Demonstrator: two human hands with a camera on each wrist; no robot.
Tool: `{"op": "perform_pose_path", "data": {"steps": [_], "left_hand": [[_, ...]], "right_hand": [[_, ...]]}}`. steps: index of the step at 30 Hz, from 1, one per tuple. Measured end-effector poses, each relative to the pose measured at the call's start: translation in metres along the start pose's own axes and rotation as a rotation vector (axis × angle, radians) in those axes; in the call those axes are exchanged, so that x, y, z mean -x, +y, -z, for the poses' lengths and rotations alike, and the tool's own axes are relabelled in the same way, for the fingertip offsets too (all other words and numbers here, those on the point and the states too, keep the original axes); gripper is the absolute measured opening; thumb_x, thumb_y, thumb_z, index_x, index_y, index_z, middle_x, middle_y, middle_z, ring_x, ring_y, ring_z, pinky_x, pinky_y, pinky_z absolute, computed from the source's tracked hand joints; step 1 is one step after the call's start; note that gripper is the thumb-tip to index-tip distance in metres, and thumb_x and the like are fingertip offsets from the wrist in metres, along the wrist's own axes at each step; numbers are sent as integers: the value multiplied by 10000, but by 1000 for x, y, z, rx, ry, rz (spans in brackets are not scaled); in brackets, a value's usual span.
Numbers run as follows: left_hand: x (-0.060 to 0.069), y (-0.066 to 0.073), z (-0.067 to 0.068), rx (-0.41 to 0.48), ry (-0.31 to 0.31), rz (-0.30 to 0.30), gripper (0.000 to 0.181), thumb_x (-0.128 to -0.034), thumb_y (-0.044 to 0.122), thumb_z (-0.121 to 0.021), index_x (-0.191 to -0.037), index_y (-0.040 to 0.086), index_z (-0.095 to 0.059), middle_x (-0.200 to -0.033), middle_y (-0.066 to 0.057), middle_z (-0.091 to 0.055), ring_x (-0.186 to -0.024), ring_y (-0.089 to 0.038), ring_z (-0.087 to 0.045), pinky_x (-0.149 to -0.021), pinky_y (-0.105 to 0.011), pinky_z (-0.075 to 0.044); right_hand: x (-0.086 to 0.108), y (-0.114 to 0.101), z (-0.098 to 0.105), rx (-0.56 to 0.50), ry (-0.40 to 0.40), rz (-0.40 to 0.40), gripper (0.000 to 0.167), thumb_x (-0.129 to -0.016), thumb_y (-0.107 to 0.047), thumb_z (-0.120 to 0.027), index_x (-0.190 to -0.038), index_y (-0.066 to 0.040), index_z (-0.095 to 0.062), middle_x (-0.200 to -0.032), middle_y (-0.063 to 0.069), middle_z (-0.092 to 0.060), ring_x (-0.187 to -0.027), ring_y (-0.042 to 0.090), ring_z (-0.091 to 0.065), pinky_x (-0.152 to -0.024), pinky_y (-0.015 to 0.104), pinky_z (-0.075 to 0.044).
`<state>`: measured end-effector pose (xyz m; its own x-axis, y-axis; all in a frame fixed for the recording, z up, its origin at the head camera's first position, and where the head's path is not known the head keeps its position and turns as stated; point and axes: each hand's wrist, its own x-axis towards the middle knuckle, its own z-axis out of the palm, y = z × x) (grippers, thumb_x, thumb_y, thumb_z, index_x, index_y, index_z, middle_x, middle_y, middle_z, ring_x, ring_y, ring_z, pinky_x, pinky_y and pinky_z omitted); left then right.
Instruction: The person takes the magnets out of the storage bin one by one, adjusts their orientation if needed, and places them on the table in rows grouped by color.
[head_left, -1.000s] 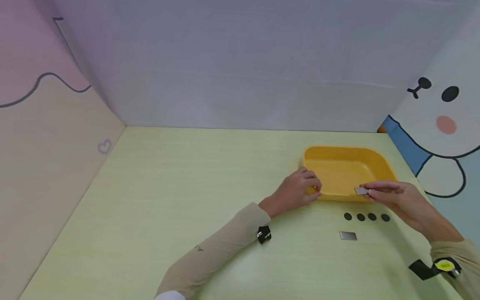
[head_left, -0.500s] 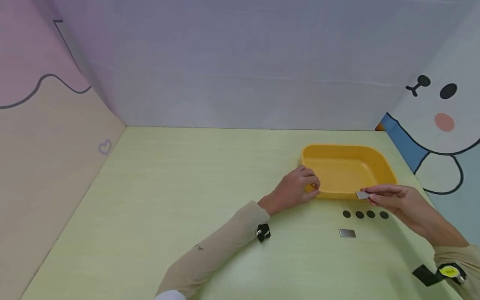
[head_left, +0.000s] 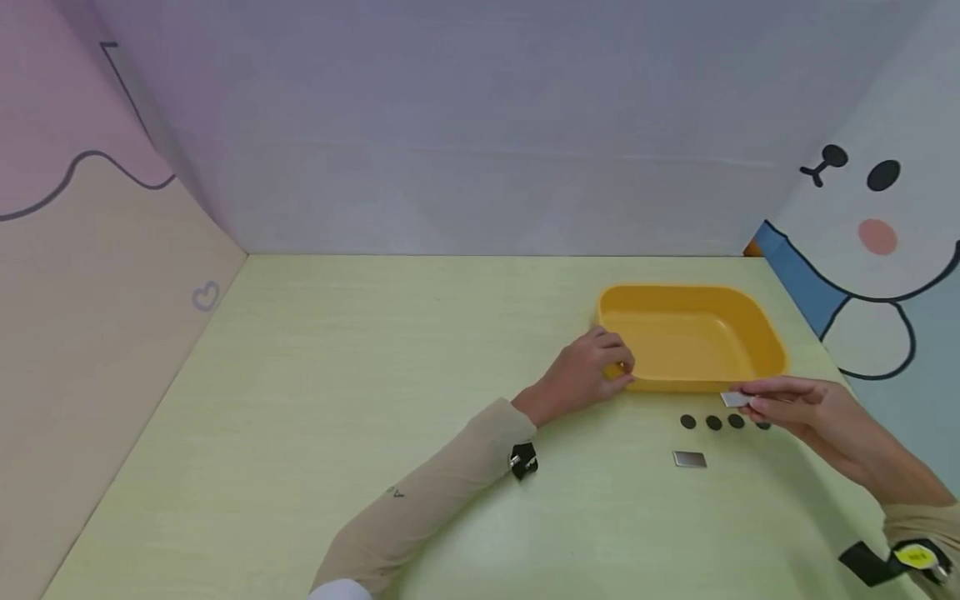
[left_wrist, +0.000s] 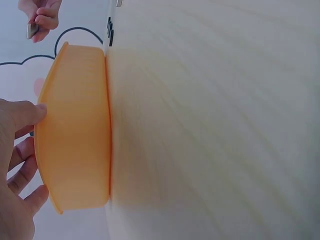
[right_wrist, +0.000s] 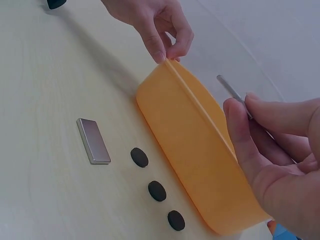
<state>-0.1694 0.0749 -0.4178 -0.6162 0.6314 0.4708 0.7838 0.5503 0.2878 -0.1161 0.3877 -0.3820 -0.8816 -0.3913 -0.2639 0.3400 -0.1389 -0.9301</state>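
At the near left corner of a yellow plastic tray (head_left: 682,342), my left hand (head_left: 581,371) pinches the rim between thumb and fingers. My right hand (head_left: 817,417) holds a thin silver rectangular plate (head_left: 735,400) between thumb and fingertips, just off the tray's near rim. Seen almost edge-on in the right wrist view, the plate (right_wrist: 231,89) sticks out beyond the fingertips, above the rim's height. Below on the table lie a row of several black discs (right_wrist: 139,157), the rightmost partly covered by the right hand in the head view, and a silver rectangular block (right_wrist: 94,141).
The pale green table (head_left: 375,350) meets a plain back wall (head_left: 480,200). On the right stands a side wall with a cartoon face (head_left: 877,237), close to the tray. Another decorated wall (head_left: 97,333) runs along the left.
My right hand has moved with the silver plate from over the tray's inside toward me and slightly right, past the near rim. The left hand keeps its grip; the head view has shifted slightly.
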Motion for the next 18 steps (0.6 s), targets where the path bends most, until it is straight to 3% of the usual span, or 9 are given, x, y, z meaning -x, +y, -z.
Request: {"op": "perform_pose_path", "data": {"steps": [9,18], "left_hand": [[3,-2,2,14,11,6,90,-845,248,-718,-870,168,-689,-922,72,-619,-893,-85,-477,-786,-119,-375],[4,-3,2,16,19,4,91,-839,253,-725,-862,172,-690,-919,73,-619,-895,-85,-482,-791,-128,-383]], "right_hand": [[3,4,0,0,18,-16,303,-917,107,-504,-1079,-45,-711,-1040,37,-701,-902,204,-685,-785,303,-521],[7,9,4,71,51,-49,282,-920,78,-523,-1053,-73,-721,-1023,10,-704,-903,193,-684,-781,295,-523]]}}
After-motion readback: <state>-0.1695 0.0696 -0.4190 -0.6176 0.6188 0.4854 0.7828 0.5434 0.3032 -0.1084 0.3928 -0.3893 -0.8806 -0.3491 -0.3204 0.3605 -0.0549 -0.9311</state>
